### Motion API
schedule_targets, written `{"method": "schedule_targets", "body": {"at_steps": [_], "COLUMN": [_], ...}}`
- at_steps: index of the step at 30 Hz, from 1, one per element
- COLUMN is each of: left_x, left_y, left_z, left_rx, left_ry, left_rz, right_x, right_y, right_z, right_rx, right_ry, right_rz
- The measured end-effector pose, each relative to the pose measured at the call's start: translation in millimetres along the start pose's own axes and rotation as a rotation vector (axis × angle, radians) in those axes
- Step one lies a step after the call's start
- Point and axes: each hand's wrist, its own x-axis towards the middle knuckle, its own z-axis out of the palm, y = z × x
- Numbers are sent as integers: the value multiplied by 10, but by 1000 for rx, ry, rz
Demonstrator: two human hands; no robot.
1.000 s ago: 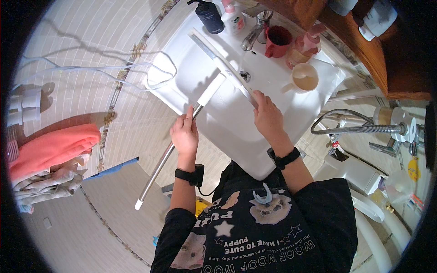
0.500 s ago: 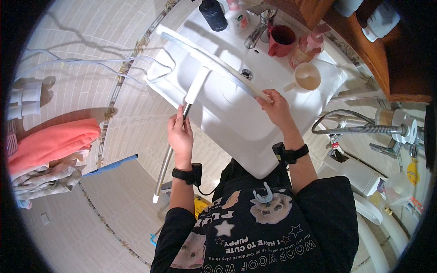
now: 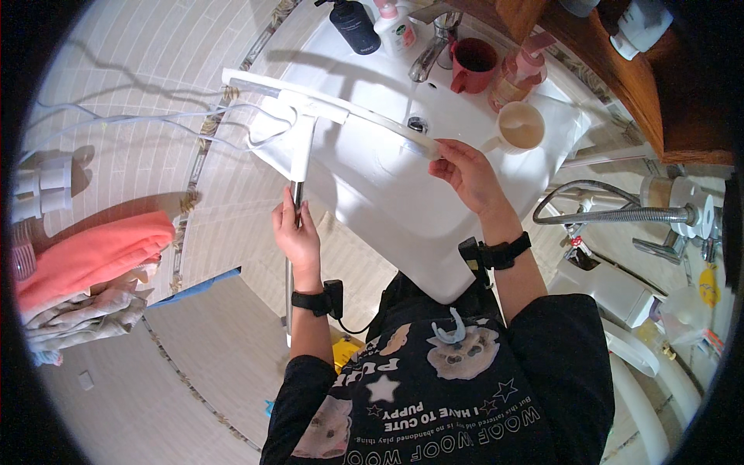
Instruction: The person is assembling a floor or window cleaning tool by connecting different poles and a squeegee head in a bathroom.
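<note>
A squeegee [image 3: 347,115] with a long white head and a white socket on a metal pole is held slantwise over the white washbasin [image 3: 387,240]. My left hand [image 3: 297,232] is closed round the metal pole just below the socket. With thumb and fingers, my right hand [image 3: 463,172] pinches the right end of the head. The head's left end reaches past the basin's left rim. Above the drain [image 3: 418,124] is the chrome tap [image 3: 428,58], and a faint thin stream seems to fall from it. The pole's lower part is partly hidden behind my left forearm.
Along the basin's back stand a black pump bottle [image 3: 354,27], a white pump bottle [image 3: 397,32], a red mug [image 3: 473,68], a pink pump bottle [image 3: 510,87] and a cream mug [image 3: 521,128]. Pale cables [image 3: 170,116] hang at left; a wooden shelf [image 3: 666,108] juts in at upper right.
The squeegee's head has shifted left and turned flatter, and its pole has swung more upright. My left hand moved slightly left and nearer to me. Both hands keep their hold.
</note>
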Motion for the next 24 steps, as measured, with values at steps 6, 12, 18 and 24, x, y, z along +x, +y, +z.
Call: {"method": "schedule_targets", "body": {"at_steps": [6,12,18,24], "left_x": [24,35,7,-21], "left_y": [-5,-58,-178,-160], "left_z": [-5,4,-20,-53], "left_rx": [7,-48,-1,41], "left_ry": [48,44,84,63], "left_rz": [27,-53,-15,-12], "right_x": [-4,89,86,170], "right_y": [-44,15,20,62], "right_z": [72,84,262,347], "right_rx": [130,229,75,-458], "right_ry": [-72,-189,-118,-16], "right_rz": [2,32,16,-141]}}
